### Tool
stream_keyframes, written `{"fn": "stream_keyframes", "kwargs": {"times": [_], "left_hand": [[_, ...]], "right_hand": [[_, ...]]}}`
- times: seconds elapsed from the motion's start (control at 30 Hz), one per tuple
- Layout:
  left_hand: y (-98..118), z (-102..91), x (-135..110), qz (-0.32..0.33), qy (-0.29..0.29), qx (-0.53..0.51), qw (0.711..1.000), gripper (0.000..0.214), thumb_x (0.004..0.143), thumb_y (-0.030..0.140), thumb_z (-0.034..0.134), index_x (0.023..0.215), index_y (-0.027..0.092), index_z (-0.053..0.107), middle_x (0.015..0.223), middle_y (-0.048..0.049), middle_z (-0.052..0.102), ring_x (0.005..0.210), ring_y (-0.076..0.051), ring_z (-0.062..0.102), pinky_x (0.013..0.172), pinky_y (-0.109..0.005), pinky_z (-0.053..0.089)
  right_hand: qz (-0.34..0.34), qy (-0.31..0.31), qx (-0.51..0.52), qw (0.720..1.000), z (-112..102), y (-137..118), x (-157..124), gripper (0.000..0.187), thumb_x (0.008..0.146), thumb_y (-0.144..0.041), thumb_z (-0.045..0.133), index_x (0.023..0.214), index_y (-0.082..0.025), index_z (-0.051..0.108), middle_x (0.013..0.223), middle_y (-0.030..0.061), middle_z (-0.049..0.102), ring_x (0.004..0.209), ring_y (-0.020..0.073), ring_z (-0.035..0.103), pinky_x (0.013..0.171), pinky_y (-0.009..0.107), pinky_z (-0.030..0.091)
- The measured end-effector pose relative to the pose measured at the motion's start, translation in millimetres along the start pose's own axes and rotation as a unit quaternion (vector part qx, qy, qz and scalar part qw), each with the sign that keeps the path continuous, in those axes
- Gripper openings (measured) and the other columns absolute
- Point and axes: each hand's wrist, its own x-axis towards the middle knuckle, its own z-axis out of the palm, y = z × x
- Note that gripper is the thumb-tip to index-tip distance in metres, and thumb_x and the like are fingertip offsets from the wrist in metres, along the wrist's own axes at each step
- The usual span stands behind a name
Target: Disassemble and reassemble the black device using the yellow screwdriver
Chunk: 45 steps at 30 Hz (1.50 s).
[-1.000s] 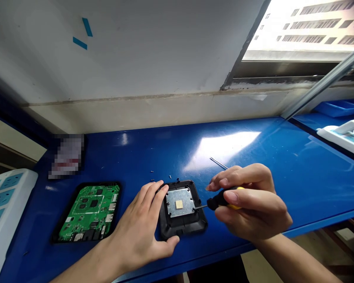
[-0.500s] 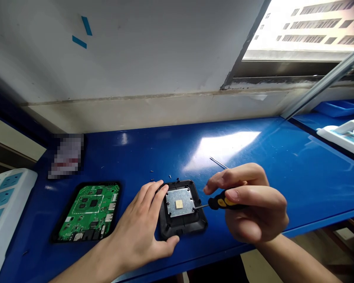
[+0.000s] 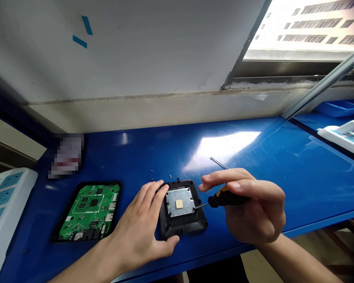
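A small black square housing (image 3: 181, 228) lies near the front edge of the blue bench. Inside it sits a silver metal plate (image 3: 180, 201) with a tan pad in the middle. My left hand (image 3: 143, 228) rests flat against the housing's left side, fingers on its top left corner and thumb at its front edge. My right hand (image 3: 250, 204) is closed round a black and yellow screwdriver (image 3: 224, 198). The screwdriver's thin tip touches the plate's right front corner.
A green circuit board (image 3: 90, 211) in a black tray lies to the left. Tiny loose screws (image 3: 161, 175) lie behind the housing, and a thin metal rod (image 3: 218, 162) lies further right. White power strips sit at the far left (image 3: 1, 204) and far right (image 3: 345, 137).
My right hand's fingers have shifted round the screwdriver handle, rolling it so less yellow shows. The tip stays at the same corner. My left hand and the housing have not moved.
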Motion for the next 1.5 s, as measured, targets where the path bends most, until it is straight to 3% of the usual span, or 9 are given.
{"fn": "stream_keyframes", "kwargs": {"times": [0.1, 0.2, 0.33, 0.47, 0.6, 0.73, 1.03, 1.33, 1.5], "left_hand": [[-0.1, 0.0, -0.3, 0.001, 0.004, -0.003, 1.0, 0.091, 0.072, 0.042, 0.077, 0.147, 0.015, 0.035, 0.151, -0.0216, 0.047, 0.139, -0.043, 0.045, 0.108, -0.062, 0.049], [0.3, -0.5, -0.3, 0.001, 0.003, -0.007, 1.0, 0.091, 0.071, 0.042, 0.078, 0.147, 0.014, 0.036, 0.15, -0.0224, 0.048, 0.138, -0.044, 0.045, 0.108, -0.063, 0.049], [0.3, -0.1, 0.0, -0.002, 0.007, -0.011, 1.0, 0.091, 0.071, 0.042, 0.079, 0.147, 0.013, 0.039, 0.15, -0.0218, 0.048, 0.138, -0.045, 0.045, 0.108, -0.062, 0.049], [-0.3, 0.6, 0.3, -0.006, 0.006, -0.017, 1.0, 0.09, 0.071, 0.042, 0.078, 0.148, 0.014, 0.039, 0.15, -0.0212, 0.048, 0.138, -0.045, 0.045, 0.106, -0.062, 0.051], [-0.3, 0.4, 0.9, -0.002, 0.004, -0.012, 1.0, 0.09, 0.071, 0.042, 0.078, 0.147, 0.013, 0.038, 0.15, -0.022, 0.048, 0.138, -0.044, 0.046, 0.107, -0.062, 0.05], [0.1, 0.1, 1.3, 0.001, 0.009, -0.012, 1.0, 0.091, 0.07, 0.041, 0.079, 0.147, 0.013, 0.038, 0.15, -0.0224, 0.048, 0.138, -0.044, 0.045, 0.108, -0.061, 0.049], [0.3, 0.5, 0.1, -0.003, 0.017, -0.024, 1.0, 0.091, 0.07, 0.041, 0.08, 0.147, 0.017, 0.038, 0.15, -0.0198, 0.049, 0.137, -0.044, 0.046, 0.107, -0.062, 0.05], [1.1, -0.8, -0.6, -0.001, -0.002, -0.013, 1.0, 0.089, 0.074, 0.043, 0.077, 0.148, 0.015, 0.036, 0.152, -0.0224, 0.047, 0.139, -0.045, 0.045, 0.106, -0.063, 0.05], [0.8, -0.6, 0.0, -0.002, 0.001, -0.011, 1.0, 0.089, 0.074, 0.042, 0.078, 0.148, 0.015, 0.036, 0.151, -0.0219, 0.047, 0.139, -0.044, 0.045, 0.107, -0.062, 0.05]], "right_hand": [[-0.04, 0.007, -0.049, 0.998, -3.4, 2.0, -2.6, 0.033, 0.097, -0.031, 0.061, 0.127, -0.017, 0.066, 0.109, 0.0108, 0.068, 0.081, 0.0211, 0.072, 0.056, 0.036, 0.065], [-0.049, 0.026, -0.121, 0.991, -4.7, 2.4, -2.5, 0.032, 0.089, -0.023, 0.072, 0.121, -0.02, 0.07, 0.098, 0.0067, 0.065, 0.074, 0.0186, 0.069, 0.052, 0.034, 0.063], [-0.029, 0.025, -0.092, 0.995, -2.2, 0.0, -1.5, 0.043, 0.093, -0.006, 0.053, 0.134, -0.017, 0.062, 0.107, 0.009, 0.073, 0.086, 0.0194, 0.071, 0.06, 0.035, 0.065], [0.03, 0.026, -0.01, 0.999, -0.1, -3.3, -2.0, 0.04, 0.099, -0.009, 0.038, 0.129, -0.02, 0.063, 0.114, 0.0102, 0.075, 0.087, 0.0215, 0.075, 0.06, 0.039, 0.066], [-0.003, 0.021, -0.024, 0.999, -2.9, -1.7, -3.3, 0.031, 0.1, -0.021, 0.049, 0.127, -0.018, 0.066, 0.113, 0.0116, 0.073, 0.085, 0.0224, 0.074, 0.059, 0.039, 0.066], [-0.045, 0.023, -0.071, 0.996, -6.0, 1.3, -2.6, 0.034, 0.089, -0.021, 0.071, 0.123, -0.017, 0.069, 0.1, 0.0075, 0.068, 0.081, 0.0199, 0.071, 0.057, 0.035, 0.065], [-0.032, 0.029, -0.101, 0.994, -6.0, 7.8, -6.7, 0.04, 0.094, -0.017, 0.064, 0.133, -0.022, 0.063, 0.103, 0.0067, 0.075, 0.079, 0.0189, 0.073, 0.054, 0.033, 0.064], [-0.01, 0.166, -0.071, 0.984, -1.2, 15.6, 1.4, 0.026, 0.096, -0.016, 0.062, 0.121, -0.024, 0.066, 0.107, 0.0036, 0.074, 0.07, 0.0155, 0.073, 0.053, 0.031, 0.063], [0.005, 0.143, -0.103, 0.984, -2.9, 24.5, 2.0, 0.03, 0.093, -0.012, 0.065, 0.12, -0.026, 0.064, 0.111, 0.0025, 0.073, 0.082, 0.0177, 0.077, 0.064, 0.036, 0.068]]}}
